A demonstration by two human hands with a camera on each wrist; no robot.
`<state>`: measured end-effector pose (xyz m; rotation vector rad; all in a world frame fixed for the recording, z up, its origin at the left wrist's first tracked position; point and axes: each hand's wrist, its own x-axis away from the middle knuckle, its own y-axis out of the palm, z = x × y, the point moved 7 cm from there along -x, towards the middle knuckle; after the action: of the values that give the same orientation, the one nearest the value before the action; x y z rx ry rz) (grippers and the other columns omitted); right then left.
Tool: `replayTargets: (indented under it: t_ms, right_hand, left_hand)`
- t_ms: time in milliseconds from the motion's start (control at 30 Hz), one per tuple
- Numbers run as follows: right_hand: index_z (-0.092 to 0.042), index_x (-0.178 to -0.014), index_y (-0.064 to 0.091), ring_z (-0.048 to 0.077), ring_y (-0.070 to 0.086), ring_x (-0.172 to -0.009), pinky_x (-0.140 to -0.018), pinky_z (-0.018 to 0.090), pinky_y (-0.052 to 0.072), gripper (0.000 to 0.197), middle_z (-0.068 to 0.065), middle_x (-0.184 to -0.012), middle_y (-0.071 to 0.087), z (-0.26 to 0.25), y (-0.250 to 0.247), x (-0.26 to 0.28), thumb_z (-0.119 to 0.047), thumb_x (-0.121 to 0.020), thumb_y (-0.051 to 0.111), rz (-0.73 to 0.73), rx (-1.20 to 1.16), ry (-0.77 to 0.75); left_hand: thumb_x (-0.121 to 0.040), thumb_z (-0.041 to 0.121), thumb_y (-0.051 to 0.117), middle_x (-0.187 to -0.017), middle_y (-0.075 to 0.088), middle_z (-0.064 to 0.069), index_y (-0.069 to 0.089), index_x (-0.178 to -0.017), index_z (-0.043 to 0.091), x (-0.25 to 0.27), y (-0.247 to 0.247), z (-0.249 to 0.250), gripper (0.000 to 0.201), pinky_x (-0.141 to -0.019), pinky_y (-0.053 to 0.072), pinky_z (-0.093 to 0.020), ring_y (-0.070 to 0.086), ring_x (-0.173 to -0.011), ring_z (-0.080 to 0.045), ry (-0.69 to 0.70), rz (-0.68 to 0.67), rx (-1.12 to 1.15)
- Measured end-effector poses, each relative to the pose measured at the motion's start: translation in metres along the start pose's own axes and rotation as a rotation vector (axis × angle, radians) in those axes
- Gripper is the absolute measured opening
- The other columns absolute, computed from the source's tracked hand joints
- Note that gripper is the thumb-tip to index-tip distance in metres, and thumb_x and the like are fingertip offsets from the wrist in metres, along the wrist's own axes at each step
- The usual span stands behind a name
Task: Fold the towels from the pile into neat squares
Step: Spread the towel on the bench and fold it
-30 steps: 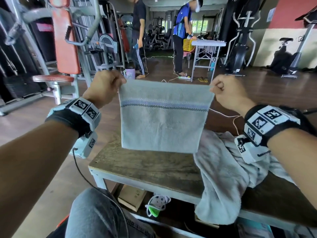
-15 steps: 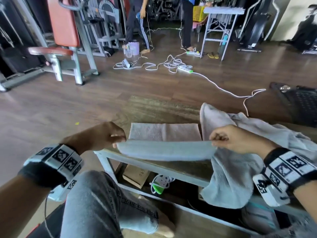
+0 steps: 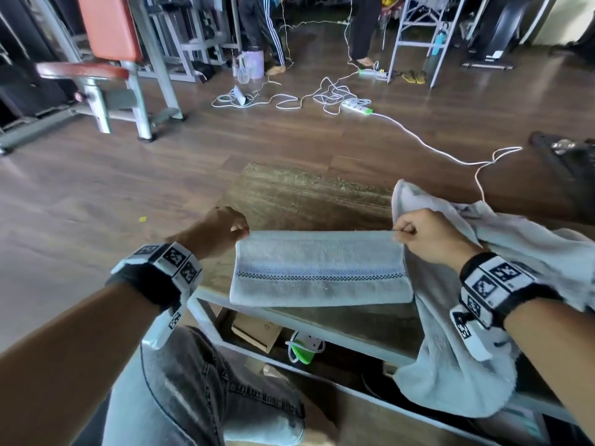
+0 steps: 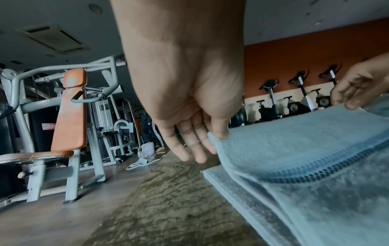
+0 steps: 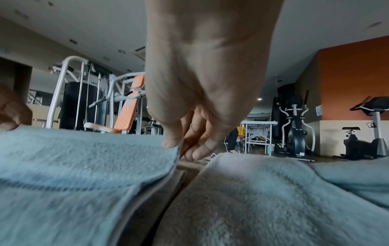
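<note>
place: gym | evidence: weight machine (image 3: 106,59); exercise bikes (image 4: 271,101); elliptical trainer (image 5: 294,126)

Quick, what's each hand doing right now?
Left hand: pinching the far left corner of the blue towel.
Right hand: pinching its far right corner.

Count: 2 hands, left (image 3: 215,231) at 9 o'clock and right (image 3: 431,236) at 3 o'clock. 1 folded towel (image 3: 320,268) on 1 tabletop (image 3: 309,201). 1 towel pile (image 3: 457,365) at 4 o'clock; number of towels in it can't be told. 2 people standing at 12 o'clock, legs only. 1 power strip (image 3: 356,106) on the floor. 1 orange-padded gym bench (image 3: 106,59) at 10 o'clock.
</note>
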<state>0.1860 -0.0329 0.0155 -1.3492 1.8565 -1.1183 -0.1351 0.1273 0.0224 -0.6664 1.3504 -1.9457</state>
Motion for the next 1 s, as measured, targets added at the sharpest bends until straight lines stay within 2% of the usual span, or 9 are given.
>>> replayTargets:
  t_ms: [67, 200, 267, 367, 500, 633, 800, 900, 1000]
  right_hand:
    - [-0.007, -0.084, 0.071, 0.017, 0.064, -0.075, -0.066, 0.028, 0.05, 0.012, 0.004, -0.08, 0.072, 0.004, 0.008, -0.014, -0.01, -0.095, 0.066, 0.042, 0.025, 0.015]
    - [-0.007, -0.078, 0.069, 0.014, 0.062, -0.071, -0.061, 0.026, 0.045, 0.017, 0.003, -0.076, 0.069, 0.013, 0.03, -0.033, -0.007, -0.094, 0.064, 0.043, 0.066, 0.028]
    - [-0.009, -0.079, 0.068, 0.021, 0.065, -0.078, -0.069, 0.03, 0.051, 0.016, 0.002, -0.08, 0.069, 0.016, 0.04, -0.038, -0.004, -0.093, 0.063, 0.047, 0.074, 0.02]
    - [-0.005, -0.094, 0.07, 0.028, 0.063, -0.086, -0.078, 0.038, 0.054, 0.011, 0.008, -0.093, 0.068, 0.014, 0.046, -0.037, -0.004, -0.095, 0.059, 0.065, 0.086, -0.029]
    - [-0.004, -0.076, 0.067, 0.021, 0.061, -0.073, -0.064, 0.032, 0.049, 0.018, 0.005, -0.077, 0.065, 0.013, 0.045, -0.035, 0.001, -0.092, 0.06, 0.01, 0.113, -0.008]
    - [-0.002, -0.078, 0.066, 0.02, 0.058, -0.072, -0.057, 0.029, 0.046, 0.014, 0.006, -0.078, 0.065, 0.006, 0.029, -0.032, 0.002, -0.088, 0.057, 0.012, 0.091, -0.007]
    - [0.001, -0.08, 0.065, 0.027, 0.059, -0.074, -0.058, 0.025, 0.04, 0.014, 0.009, -0.08, 0.065, -0.012, -0.028, -0.015, 0.003, -0.09, 0.055, 0.235, 0.059, -0.058]
    - [-0.009, -0.085, 0.065, 0.028, 0.062, -0.077, -0.072, 0.031, 0.043, 0.011, -0.002, -0.08, 0.064, -0.015, -0.068, 0.01, 0.0, -0.089, 0.059, 0.429, 0.014, -0.087]
    - [-0.009, -0.09, 0.067, 0.028, 0.062, -0.085, -0.084, 0.04, 0.051, 0.009, 0.006, -0.09, 0.064, -0.009, -0.098, 0.048, -0.002, -0.087, 0.064, 0.599, 0.003, -0.154]
  left_hand:
    - [-0.097, 0.018, 0.058, -0.112, 0.068, -0.011, 0.071, -0.105, 0.007, -0.014, 0.009, -0.009, 0.019, -0.082, 0.043, -0.029, 0.062, -0.099, -0.023, -0.048, 0.011, -0.005]
    - [-0.095, 0.023, 0.06, -0.106, 0.07, -0.009, 0.071, -0.096, 0.014, -0.029, 0.028, -0.022, 0.014, -0.086, 0.052, -0.038, 0.063, -0.095, -0.024, -0.115, 0.016, -0.064]
    - [-0.094, 0.023, 0.06, -0.105, 0.069, -0.008, 0.071, -0.096, 0.015, -0.032, 0.037, -0.025, 0.013, -0.083, 0.048, -0.034, 0.062, -0.096, -0.025, -0.127, 0.022, -0.095]
    - [-0.095, 0.023, 0.06, -0.105, 0.064, -0.009, 0.069, -0.102, 0.016, -0.032, 0.043, -0.023, 0.014, -0.072, 0.041, -0.029, 0.059, -0.088, -0.023, -0.125, 0.042, -0.062]
    - [-0.095, 0.026, 0.059, -0.108, 0.063, -0.009, 0.068, -0.104, 0.012, -0.033, 0.042, -0.021, 0.018, -0.075, 0.039, -0.028, 0.054, -0.088, -0.019, -0.131, -0.015, -0.101]
    - [-0.096, 0.022, 0.058, -0.106, 0.064, -0.008, 0.066, -0.096, 0.011, -0.034, 0.027, -0.008, 0.014, -0.078, 0.041, -0.03, 0.052, -0.091, -0.016, -0.114, 0.001, -0.088]
    - [-0.096, 0.02, 0.057, -0.094, 0.069, -0.005, 0.063, -0.09, 0.018, -0.034, -0.026, 0.021, 0.009, -0.06, 0.048, -0.028, 0.063, -0.075, -0.017, -0.044, 0.2, 0.001]
    - [-0.093, 0.018, 0.059, -0.095, 0.069, -0.009, 0.066, -0.102, 0.014, -0.022, -0.062, 0.041, 0.012, -0.069, 0.053, -0.034, 0.064, -0.077, -0.027, 0.054, 0.42, 0.062]
    - [-0.091, 0.014, 0.063, -0.097, 0.066, -0.009, 0.068, -0.101, 0.011, 0.004, -0.079, 0.069, 0.011, -0.072, 0.051, -0.033, 0.063, -0.076, -0.03, 0.262, 0.586, 0.105]
